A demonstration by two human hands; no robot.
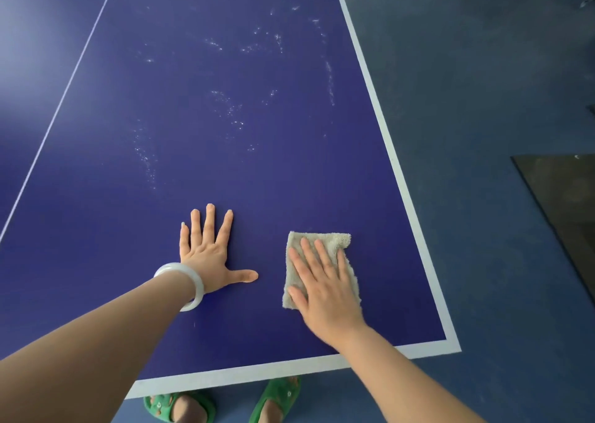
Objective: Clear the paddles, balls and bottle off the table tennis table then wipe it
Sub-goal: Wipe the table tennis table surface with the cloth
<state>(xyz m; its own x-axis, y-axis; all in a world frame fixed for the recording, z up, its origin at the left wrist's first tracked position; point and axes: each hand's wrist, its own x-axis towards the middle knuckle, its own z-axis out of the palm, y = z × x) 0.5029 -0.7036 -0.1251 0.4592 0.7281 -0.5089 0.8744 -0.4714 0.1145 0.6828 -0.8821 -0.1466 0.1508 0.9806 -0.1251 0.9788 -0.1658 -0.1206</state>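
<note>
Head view: green sandals point(277, 400) show at the bottom edge, just below the table's point(289, 171) near white border. Lower centre, the right hand point(325, 290) presses flat on a beige cloth point(335, 240), fingers straight and slightly apart. Left of it, the left hand point(206, 255), wearing a white bangle point(193, 289), lies flat on the blue top, fingers spread. White specks point(236, 113) dot the surface higher up.

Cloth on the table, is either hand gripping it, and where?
Nothing is gripped. The right hand presses flat, fingers straight, on the cloth over its middle; the left hand rests open on the table.
</note>
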